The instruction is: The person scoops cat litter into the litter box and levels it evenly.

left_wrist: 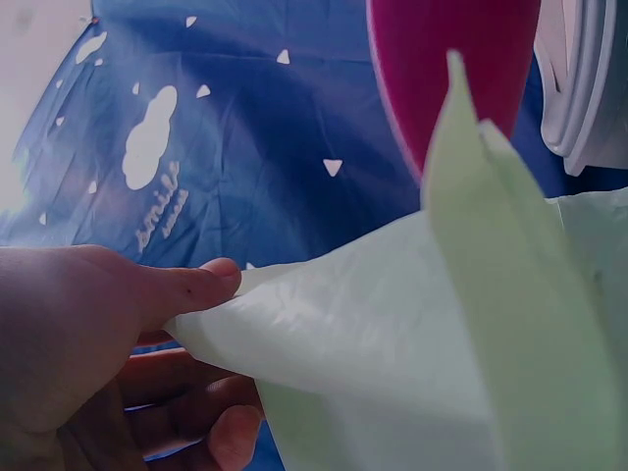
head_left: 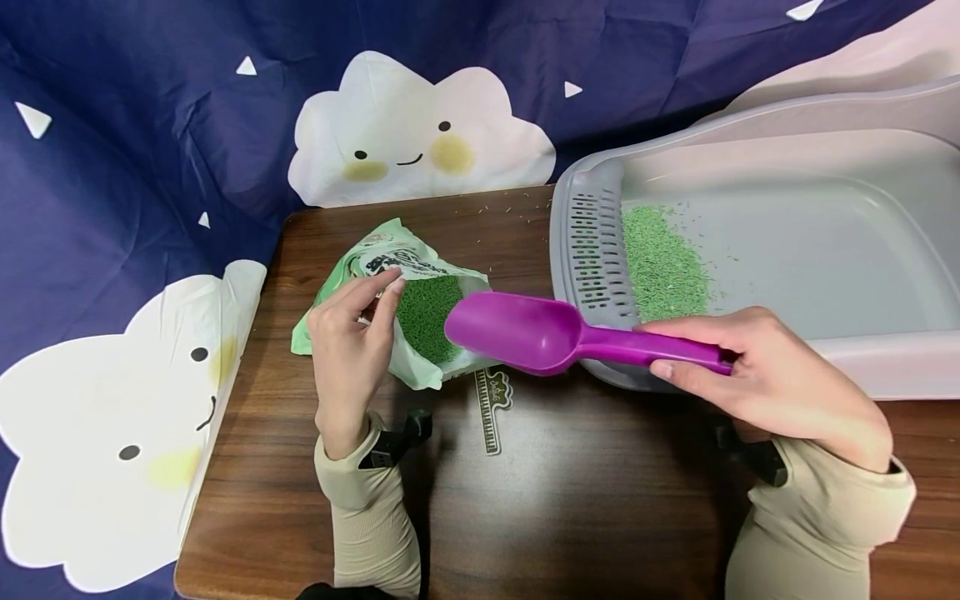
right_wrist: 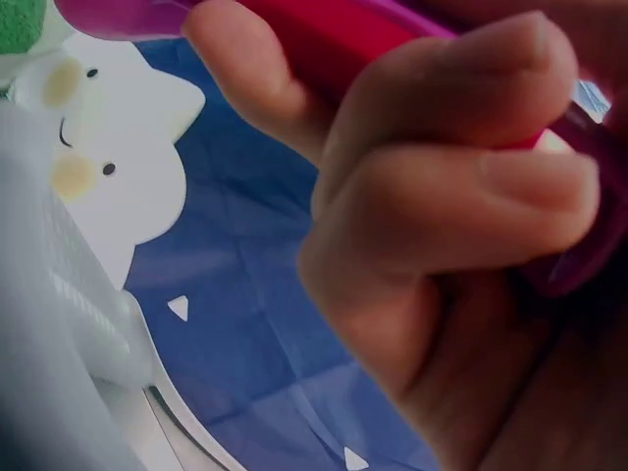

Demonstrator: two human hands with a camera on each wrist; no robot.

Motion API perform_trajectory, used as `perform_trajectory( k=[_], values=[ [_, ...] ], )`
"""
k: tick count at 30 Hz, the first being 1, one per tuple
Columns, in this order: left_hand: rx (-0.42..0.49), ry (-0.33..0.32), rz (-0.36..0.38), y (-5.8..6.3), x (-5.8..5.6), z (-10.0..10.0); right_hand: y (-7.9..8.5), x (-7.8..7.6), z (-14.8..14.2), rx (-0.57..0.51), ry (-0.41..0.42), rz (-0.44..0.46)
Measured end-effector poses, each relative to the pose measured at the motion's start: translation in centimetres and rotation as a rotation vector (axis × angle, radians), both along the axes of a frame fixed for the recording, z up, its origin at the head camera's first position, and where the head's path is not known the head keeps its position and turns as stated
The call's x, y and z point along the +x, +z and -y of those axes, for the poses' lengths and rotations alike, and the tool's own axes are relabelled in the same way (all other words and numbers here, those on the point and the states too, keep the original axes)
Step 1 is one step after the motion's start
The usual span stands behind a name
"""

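Note:
My left hand [head_left: 351, 337] pinches the edge of a green and white plastic bag [head_left: 352, 267] between thumb and fingers, as the left wrist view also shows. The bag's mouth gapes toward the right, and green pellets [head_left: 431, 312] fill its inside. My right hand [head_left: 765, 375] grips the handle of a purple scoop [head_left: 517, 329]. That scoop's bowl looks empty, and its tip overlaps the bag's mouth in the head view. In the right wrist view, curled fingers [right_wrist: 442, 196] wrap the handle.
A grey litter box [head_left: 810, 250] stands on the right, with a pile of green pellets [head_left: 663, 267] beside its slotted step [head_left: 595, 250]. A flat ruler-like piece [head_left: 489, 412] lies on the wooden table [head_left: 570, 500]. Loose pellets are scattered behind the bag. A blue cloud-print cloth [head_left: 600, 42] hangs behind.

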State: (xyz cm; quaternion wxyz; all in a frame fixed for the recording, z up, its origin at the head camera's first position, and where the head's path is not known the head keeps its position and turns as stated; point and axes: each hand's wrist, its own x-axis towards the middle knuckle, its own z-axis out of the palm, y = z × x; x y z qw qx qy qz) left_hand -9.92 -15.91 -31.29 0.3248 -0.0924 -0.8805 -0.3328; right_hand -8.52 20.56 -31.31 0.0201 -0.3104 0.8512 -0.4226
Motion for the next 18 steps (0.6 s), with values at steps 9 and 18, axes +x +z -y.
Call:
perform_trajectory(
  k=[9, 18],
  values=[
    [-0.002, -0.004, -0.003, -0.1, 0.0, 0.1, -0.6, -0.7, 2.6, -0.025, 0.140, -0.046],
    [-0.005, -0.005, -0.002, 0.0, 0.0, 0.0, -1.6, -1.2, 5.5, 0.077, 0.120, 0.024]
  ],
)
